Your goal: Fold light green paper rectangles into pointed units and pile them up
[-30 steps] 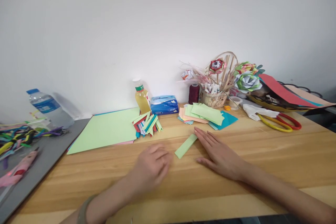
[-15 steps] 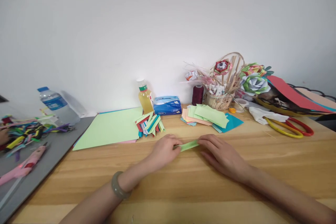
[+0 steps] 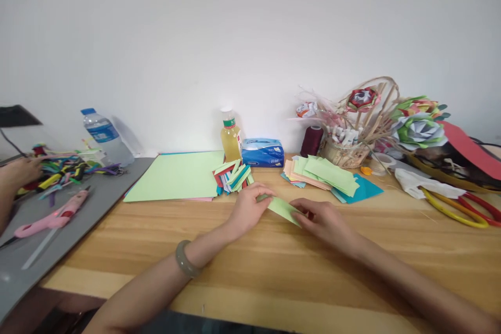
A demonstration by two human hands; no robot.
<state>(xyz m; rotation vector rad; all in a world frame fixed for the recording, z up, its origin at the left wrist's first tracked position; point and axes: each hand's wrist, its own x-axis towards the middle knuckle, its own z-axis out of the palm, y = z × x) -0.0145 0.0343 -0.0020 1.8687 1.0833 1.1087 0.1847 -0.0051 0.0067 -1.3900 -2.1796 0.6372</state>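
Observation:
A narrow piece of light green paper (image 3: pixel 285 210) is held between my two hands, just above the wooden table (image 3: pixel 250 261). My left hand (image 3: pixel 249 209) pinches its left end, with a bangle on that wrist. My right hand (image 3: pixel 324 219) grips the right end between thumb and fingers. Behind my left hand lies a heap of folded paper pieces (image 3: pixel 234 176) in green, red, teal and white. Beyond my right hand is a stack of light green paper slips (image 3: pixel 332 175), with peach and blue sheets under it.
Large green sheets (image 3: pixel 176 177), a drink bottle (image 3: pixel 231 138) and a tissue pack (image 3: pixel 263 153) stand along the wall. Scissors (image 3: pixel 454 209) and a basket with paper flowers (image 3: pixel 346 151) are right. Left, a pink glue gun (image 3: pixel 55 219) and another person's hand (image 3: pixel 23 172) over pipe cleaners.
The green paper has turned, its wider face now showing and its right end lower. My right fingers have shifted to pinch it. The view has swung left.

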